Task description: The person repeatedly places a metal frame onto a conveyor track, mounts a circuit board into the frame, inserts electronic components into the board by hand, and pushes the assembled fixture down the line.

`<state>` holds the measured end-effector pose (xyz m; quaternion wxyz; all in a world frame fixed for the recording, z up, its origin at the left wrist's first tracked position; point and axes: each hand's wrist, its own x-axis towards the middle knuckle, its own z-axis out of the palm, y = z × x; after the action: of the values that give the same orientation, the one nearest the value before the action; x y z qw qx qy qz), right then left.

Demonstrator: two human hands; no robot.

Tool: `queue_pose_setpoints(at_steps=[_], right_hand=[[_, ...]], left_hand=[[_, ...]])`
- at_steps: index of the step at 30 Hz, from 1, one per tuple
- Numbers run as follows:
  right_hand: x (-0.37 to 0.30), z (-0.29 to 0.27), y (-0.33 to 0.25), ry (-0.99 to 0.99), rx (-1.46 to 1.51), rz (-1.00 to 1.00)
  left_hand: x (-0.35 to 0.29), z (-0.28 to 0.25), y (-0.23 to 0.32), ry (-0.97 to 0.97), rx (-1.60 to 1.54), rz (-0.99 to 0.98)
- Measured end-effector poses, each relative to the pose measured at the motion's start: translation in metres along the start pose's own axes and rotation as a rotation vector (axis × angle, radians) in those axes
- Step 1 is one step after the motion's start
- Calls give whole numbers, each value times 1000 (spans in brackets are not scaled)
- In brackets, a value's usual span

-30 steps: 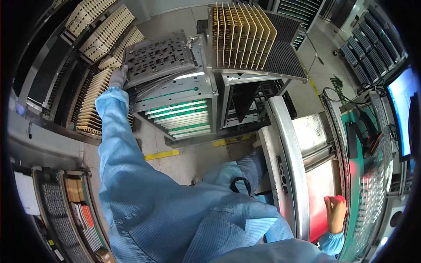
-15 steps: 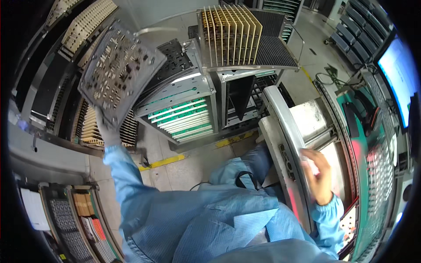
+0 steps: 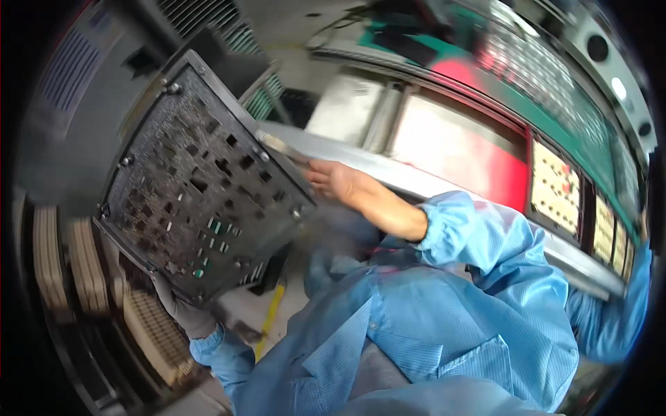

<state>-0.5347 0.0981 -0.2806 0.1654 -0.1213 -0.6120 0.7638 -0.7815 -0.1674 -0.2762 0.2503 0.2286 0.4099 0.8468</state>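
A dark carrier plate (image 3: 201, 187), pierced by many small cut-outs and with studs along its frame, is held up tilted on the left. Through some of its openings green and white show. My left hand (image 3: 182, 308), in a grey glove, grips its lower left edge, fingers partly hidden behind it. My bare right hand (image 3: 347, 187) is closed at the plate's right edge, beside a pale strip (image 3: 281, 147) that sticks out there. Its fingertips are partly hidden, and motion blurs the picture.
On the right runs a conveyor line with a metal rail (image 3: 430, 177) and beige boards (image 3: 555, 184). A green bench mat (image 3: 479, 62) lies beyond it. Another person's blue sleeve (image 3: 617, 312) reaches in at far right. Beige racks (image 3: 156, 336) stand at lower left.
My view has swung to the right. The plate has come closer to my body, still in my left hand. My right hand has left the conveyor rail and come to the plate's edge.
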Motion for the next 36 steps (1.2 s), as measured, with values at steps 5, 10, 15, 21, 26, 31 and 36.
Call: queue_pose_setpoints(at_steps=[5,10,15,21,26,31,36], right_hand=[[-28,-59,10,340,656,30],[-21,-143,11,722,786,-291],[-23,-182,5,700,375,-295],[-23,-242,27,886,-75,-279],[-23,-266,40,979,-382,-166],[-26,-266,36,1016,-6,-197],[-23,-268,42,1049,217,17]], left_hand=[[63,41,-52,-512,-22,-219],[95,110,-128,-333,260,-218],[115,161,-158,-486,396,-478],[147,193,-201,-512,433,-635],[170,203,-229,-568,424,-806],[182,212,-249,-602,362,-811],[205,222,-277,-698,330,-873]])
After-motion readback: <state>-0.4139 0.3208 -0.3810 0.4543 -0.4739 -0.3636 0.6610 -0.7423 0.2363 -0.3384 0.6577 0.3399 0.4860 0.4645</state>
